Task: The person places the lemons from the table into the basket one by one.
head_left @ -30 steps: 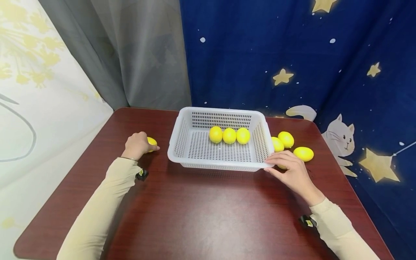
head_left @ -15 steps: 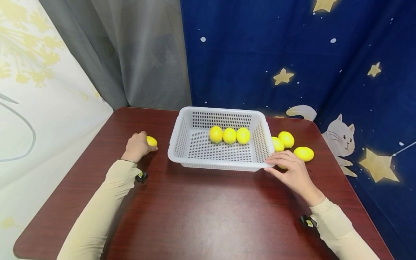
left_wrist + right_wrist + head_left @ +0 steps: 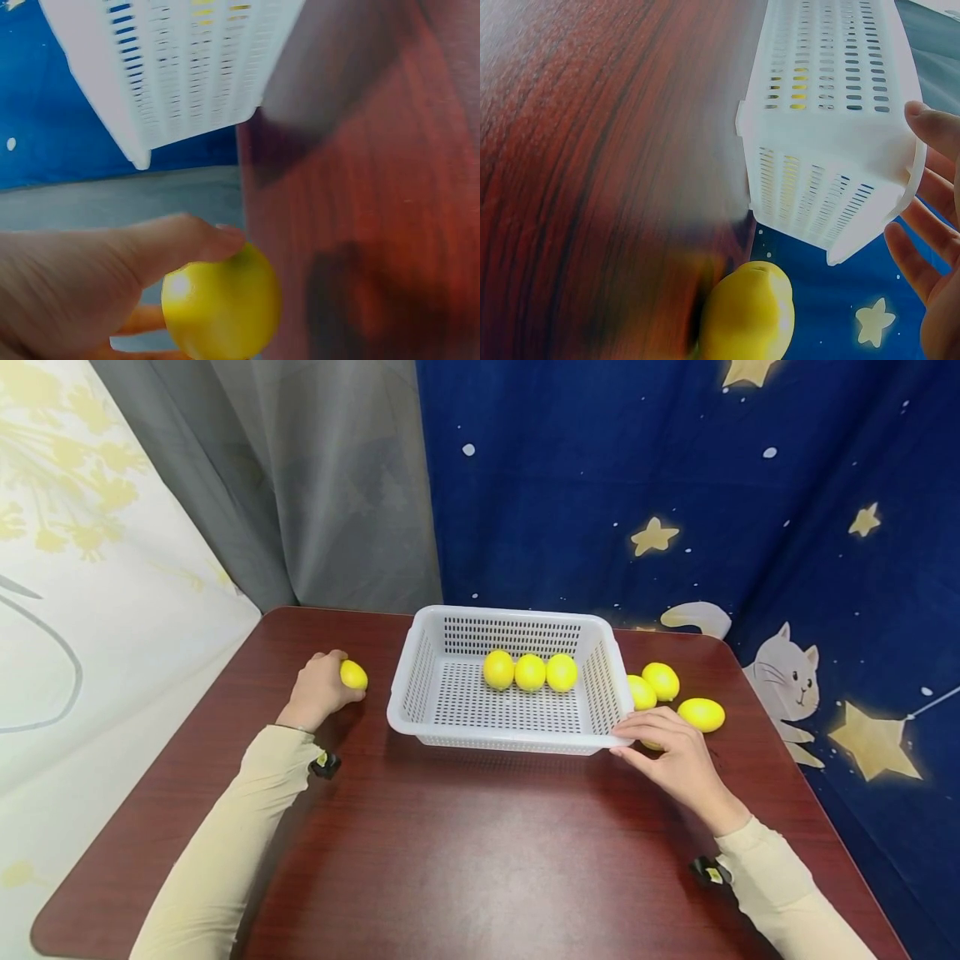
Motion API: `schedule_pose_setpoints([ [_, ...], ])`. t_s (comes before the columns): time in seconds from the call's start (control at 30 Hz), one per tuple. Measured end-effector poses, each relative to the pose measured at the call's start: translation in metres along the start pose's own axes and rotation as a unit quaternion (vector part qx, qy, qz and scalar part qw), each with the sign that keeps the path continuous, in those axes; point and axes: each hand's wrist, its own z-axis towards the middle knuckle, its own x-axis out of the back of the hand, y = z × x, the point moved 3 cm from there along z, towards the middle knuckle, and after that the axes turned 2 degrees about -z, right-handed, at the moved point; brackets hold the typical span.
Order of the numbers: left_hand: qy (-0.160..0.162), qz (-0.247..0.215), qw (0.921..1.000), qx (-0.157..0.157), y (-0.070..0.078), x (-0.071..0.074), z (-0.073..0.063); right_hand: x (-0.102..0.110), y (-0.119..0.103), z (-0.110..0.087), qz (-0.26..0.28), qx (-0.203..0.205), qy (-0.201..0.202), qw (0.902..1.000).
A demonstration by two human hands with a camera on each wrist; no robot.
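My left hand (image 3: 318,690) holds a yellow lemon (image 3: 353,675) between thumb and fingers, left of the basket. In the left wrist view the thumb lies along the top of this lemon (image 3: 223,304), and fingers show behind it. A white slotted plastic basket (image 3: 495,737) stands upright at the table's middle back, with a row of three lemons (image 3: 530,672) inside. My right hand (image 3: 671,756) grips the basket's near right corner. In the right wrist view its thumb and fingers are at the rim (image 3: 915,169).
Several lemons (image 3: 701,715) lie on the dark red wooden table (image 3: 480,852) right of the basket, one partly hidden behind my right hand. A lemon (image 3: 748,313) sits close to the basket's end in the right wrist view. Behind the table hang grey and blue curtains (image 3: 540,510).
My left hand has risen slightly with the lemon, and more of the fruit shows beyond the fingers. The right hand and basket have stayed in place.
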Motion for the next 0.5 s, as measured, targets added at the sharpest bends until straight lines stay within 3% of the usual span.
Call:
schedule_pose_setpoints([
  [0.5, 0.026, -0.005, 0.9966, -0.078, 0.03, 0.032, 0.012, -0.002, 0.003, -0.001, -0.001, -0.002, -0.001, 1.0],
])
